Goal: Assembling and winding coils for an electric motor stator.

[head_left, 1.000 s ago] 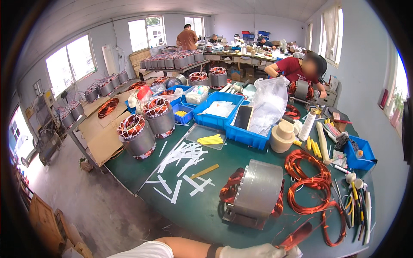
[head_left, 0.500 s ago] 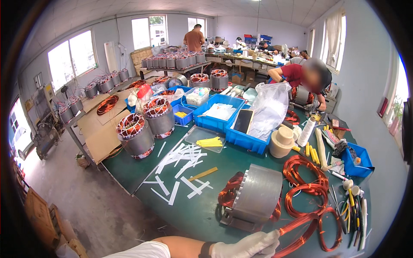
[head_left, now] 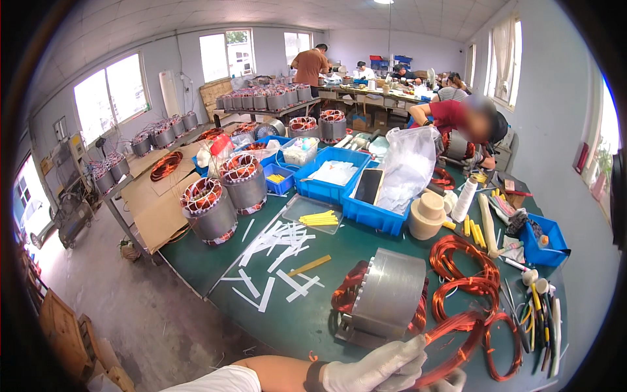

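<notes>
My left hand [head_left: 379, 369], in a white glove, reaches in from the lower left with fingers pressed together on a copper wire coil [head_left: 460, 321]. Only part of my right hand [head_left: 452, 381] shows at the lower edge, gloved too, its fingers curled at the coil's lower strands; their grip is partly hidden. Just beyond my left hand, a grey motor stator [head_left: 390, 287] lies on its side with copper windings bulging from both ends. More copper wire coils [head_left: 464, 264] lie to its right, overlapping the held one.
White paper strips [head_left: 277, 245] and yellow strips [head_left: 319, 218] lie on the green table [head_left: 228, 330]. Blue bins [head_left: 375, 215], a beige spool [head_left: 428, 212] and upright stators [head_left: 212, 219] stand farther back. Tools and sleeving [head_left: 542, 320] lie at right. A co-worker [head_left: 450, 114] bends over another stator.
My right hand has come into view at the lower edge. The held coil has shifted slightly and is blurred. My left hand has moved up a little, and the co-worker's hands have shifted.
</notes>
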Demonstrator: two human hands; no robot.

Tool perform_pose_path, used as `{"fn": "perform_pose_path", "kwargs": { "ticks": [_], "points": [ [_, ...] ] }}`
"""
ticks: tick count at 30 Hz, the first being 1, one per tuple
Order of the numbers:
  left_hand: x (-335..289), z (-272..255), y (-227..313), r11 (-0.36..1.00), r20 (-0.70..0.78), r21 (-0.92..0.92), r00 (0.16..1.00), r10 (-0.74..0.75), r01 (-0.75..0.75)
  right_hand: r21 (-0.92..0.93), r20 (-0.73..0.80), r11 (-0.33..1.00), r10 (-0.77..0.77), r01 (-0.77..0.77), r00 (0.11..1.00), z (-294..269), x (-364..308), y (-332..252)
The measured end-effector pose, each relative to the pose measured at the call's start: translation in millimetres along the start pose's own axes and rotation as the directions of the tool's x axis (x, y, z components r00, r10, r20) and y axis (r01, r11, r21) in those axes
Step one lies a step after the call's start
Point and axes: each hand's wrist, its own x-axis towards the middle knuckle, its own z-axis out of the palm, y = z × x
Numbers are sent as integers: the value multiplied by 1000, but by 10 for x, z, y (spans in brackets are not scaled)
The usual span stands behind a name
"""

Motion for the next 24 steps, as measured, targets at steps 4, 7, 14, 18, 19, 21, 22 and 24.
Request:
{"fn": "perform_pose_path", "kwargs": {
  "ticks": [4,7,14,18,19,21,22,24],
  "points": [
    [46,-68,21,994,48,82,996,-70,66,397,366,853,192,-339,911,-90,5,-128],
    [33,-104,0,981,31,169,995,-99,92,460,411,805,181,-375,893,-109,-8,-134],
    [-66,-139,-40,985,-58,152,996,-68,76,439,335,850,146,-292,931,-117,-56,111],
    [-95,-169,-48,985,-48,162,997,-58,65,391,375,886,94,-249,922,-210,41,98],
    [-104,-176,-50,985,-50,162,997,-59,67,363,382,905,73,-222,921,-222,58,105],
    [-118,-192,-47,986,-47,150,997,-68,74,322,357,927,69,-192,931,-203,44,215],
    [-128,-192,-35,986,-45,148,996,-71,77,280,332,946,62,-161,941,-187,32,262],
    [-137,-169,-20,978,-26,198,998,-61,65,280,314,947,64,-158,947,-168,41,247]
  ]
}}
